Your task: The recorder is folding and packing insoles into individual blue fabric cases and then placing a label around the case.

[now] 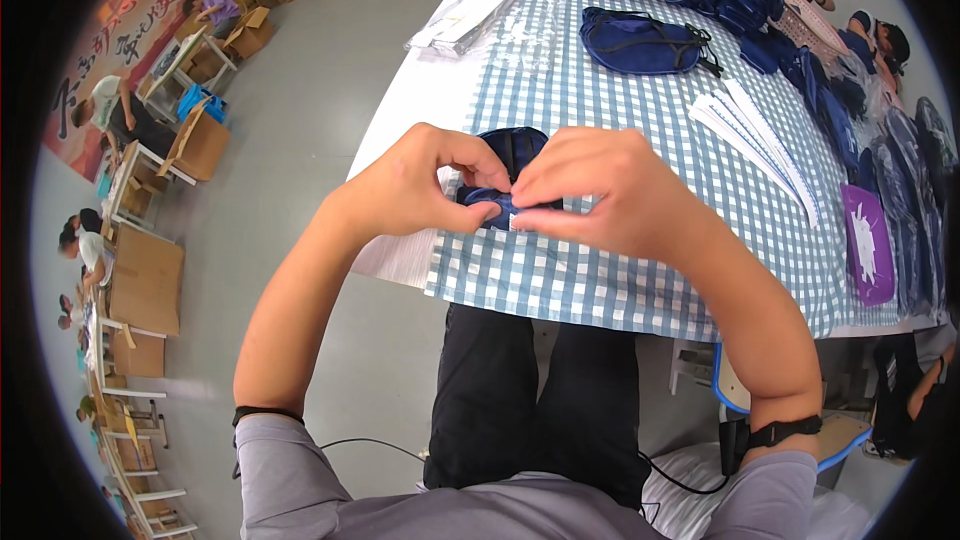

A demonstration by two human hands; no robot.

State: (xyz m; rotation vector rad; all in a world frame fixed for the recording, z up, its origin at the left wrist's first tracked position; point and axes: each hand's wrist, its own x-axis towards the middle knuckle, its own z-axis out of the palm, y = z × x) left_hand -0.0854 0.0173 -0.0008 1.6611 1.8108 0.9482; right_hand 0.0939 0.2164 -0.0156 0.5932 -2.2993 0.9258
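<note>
Both hands, the left hand (pixel 415 185) and right hand (pixel 600 190), pinched a small navy drawstring pouch (pixel 508 165) at the checked table's (pixel 620 270) near edge, apparently folding it, which likely called for flattening.

Folded pouch (pixel 505 180) on table (pixel 620 270), card stack (pixel 755 140) to its right.

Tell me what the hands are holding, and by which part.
Both the left hand and right hand pinch a dark blue cloth pouch at its near edge.
</note>
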